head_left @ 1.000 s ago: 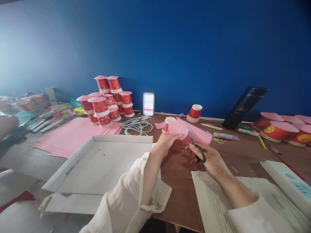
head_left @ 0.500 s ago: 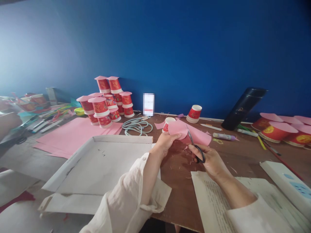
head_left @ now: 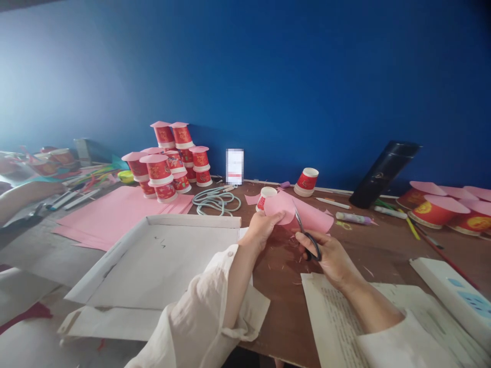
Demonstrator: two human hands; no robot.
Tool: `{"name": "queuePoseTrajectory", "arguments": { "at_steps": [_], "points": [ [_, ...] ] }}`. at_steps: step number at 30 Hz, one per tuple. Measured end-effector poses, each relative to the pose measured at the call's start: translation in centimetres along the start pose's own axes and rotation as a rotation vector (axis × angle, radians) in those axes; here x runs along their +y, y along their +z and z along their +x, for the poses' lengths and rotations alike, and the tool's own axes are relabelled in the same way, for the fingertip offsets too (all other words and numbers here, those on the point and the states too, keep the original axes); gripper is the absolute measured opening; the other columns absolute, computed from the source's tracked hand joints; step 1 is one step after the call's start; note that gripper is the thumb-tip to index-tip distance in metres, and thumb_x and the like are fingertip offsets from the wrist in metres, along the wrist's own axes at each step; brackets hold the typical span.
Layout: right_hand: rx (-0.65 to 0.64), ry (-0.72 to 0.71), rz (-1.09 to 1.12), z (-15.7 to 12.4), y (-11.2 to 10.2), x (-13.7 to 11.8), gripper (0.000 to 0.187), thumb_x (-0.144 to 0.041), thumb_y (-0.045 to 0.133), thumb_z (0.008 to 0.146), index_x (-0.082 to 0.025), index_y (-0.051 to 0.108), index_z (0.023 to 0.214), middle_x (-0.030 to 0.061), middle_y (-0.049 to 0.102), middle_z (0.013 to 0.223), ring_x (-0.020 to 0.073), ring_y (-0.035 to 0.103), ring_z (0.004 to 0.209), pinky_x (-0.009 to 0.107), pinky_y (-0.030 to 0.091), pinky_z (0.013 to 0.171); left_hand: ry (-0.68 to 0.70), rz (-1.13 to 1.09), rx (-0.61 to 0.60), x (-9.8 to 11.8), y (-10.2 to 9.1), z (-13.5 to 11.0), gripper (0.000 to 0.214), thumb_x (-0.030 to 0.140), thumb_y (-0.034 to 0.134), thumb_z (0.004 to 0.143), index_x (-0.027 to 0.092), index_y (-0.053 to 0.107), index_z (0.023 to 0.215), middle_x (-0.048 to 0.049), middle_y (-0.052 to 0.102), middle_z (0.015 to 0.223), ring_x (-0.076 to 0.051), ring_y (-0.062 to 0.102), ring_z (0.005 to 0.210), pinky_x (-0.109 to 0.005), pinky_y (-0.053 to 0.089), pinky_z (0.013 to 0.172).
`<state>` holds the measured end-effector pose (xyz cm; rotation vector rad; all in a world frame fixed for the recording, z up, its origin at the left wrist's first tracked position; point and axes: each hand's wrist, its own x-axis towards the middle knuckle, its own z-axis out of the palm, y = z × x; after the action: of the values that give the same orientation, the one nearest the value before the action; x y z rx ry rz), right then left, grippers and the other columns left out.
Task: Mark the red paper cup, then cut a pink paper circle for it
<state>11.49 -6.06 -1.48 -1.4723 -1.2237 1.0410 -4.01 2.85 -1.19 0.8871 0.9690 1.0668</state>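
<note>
My left hand (head_left: 264,227) pinches a rounded piece of pink paper (head_left: 276,209), thumb on its near face. My right hand (head_left: 328,253) grips black-handled scissors (head_left: 299,219), whose blades point up along the right edge of that piece. Just behind the paper stands a red and white paper cup (head_left: 267,192), partly covered by it. I cannot tell whether the two touch. A larger curled pink sheet (head_left: 316,213) lies to the right of the blades. Small paper scraps are scattered on the brown table (head_left: 276,286) below my hands.
Stacked red cups with pink tops (head_left: 163,174), pink sheets (head_left: 115,204), a coiled cable (head_left: 217,199) and a white box lid (head_left: 153,260) are left. Rightward are another cup (head_left: 307,180), a black flask (head_left: 383,174) and a power strip (head_left: 452,281). Another person's arm (head_left: 30,193) reaches in far left.
The scissors and my right hand have shifted slightly, and the rounded paper has turned a little in my left hand. At far left, the other person's arm reaches further in.
</note>
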Motion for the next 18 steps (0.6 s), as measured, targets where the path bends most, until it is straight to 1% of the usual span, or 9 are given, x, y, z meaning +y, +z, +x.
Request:
{"name": "queuePoseTrajectory", "arguments": {
  "at_steps": [3,7,11,18],
  "points": [
    [0.006,-0.003,0.003,0.04,-0.12,0.14,0.047,-0.065,0.076,0.073,-0.019,0.07,0.076,-0.0008,0.063,0.065,0.0117,0.056,0.057,0.024,0.04,0.056,0.013,0.064,-0.037,0.09,-0.13,-0.16,0.032,0.037,0.087,0.064,0.013,0.072,0.079,-0.006,0.07,0.067,-0.016,0.063,0.059,-0.027,0.047,0.057],
    [-0.015,-0.026,-0.002,0.11,-0.23,0.15,0.046,-0.064,0.075,0.076,-0.019,0.068,0.071,-0.0012,0.062,0.063,0.0115,0.056,0.057,0.024,0.04,0.057,0.04,0.089,-0.04,0.12,-0.2,-0.2,0.032,0.038,0.087,0.064,0.014,0.072,0.079,-0.0062,0.07,0.068,-0.016,0.064,0.063,-0.028,0.05,0.066],
    [-0.003,-0.028,-0.035,0.12,-0.25,-0.04,0.047,-0.065,0.073,0.076,-0.019,0.068,0.07,-0.001,0.062,0.062,0.0117,0.054,0.057,0.025,0.04,0.057,0.033,0.078,-0.062,0.25,-0.19,-0.32,0.032,0.036,0.087,0.064,0.013,0.073,0.08,-0.0065,0.071,0.07,-0.017,0.065,0.066,-0.03,0.051,0.071],
    [0.015,-0.034,-0.057,0.02,-0.24,-0.07,0.049,-0.066,0.072,0.077,-0.019,0.065,0.065,-0.0016,0.061,0.062,0.0108,0.053,0.057,0.024,0.038,0.057,0.022,0.044,-0.069,0.49,-0.24,-0.41,0.032,0.034,0.089,0.06,0.014,0.072,0.076,-0.0049,0.069,0.065,-0.018,0.066,0.067,-0.03,0.052,0.073]
  ]
}}
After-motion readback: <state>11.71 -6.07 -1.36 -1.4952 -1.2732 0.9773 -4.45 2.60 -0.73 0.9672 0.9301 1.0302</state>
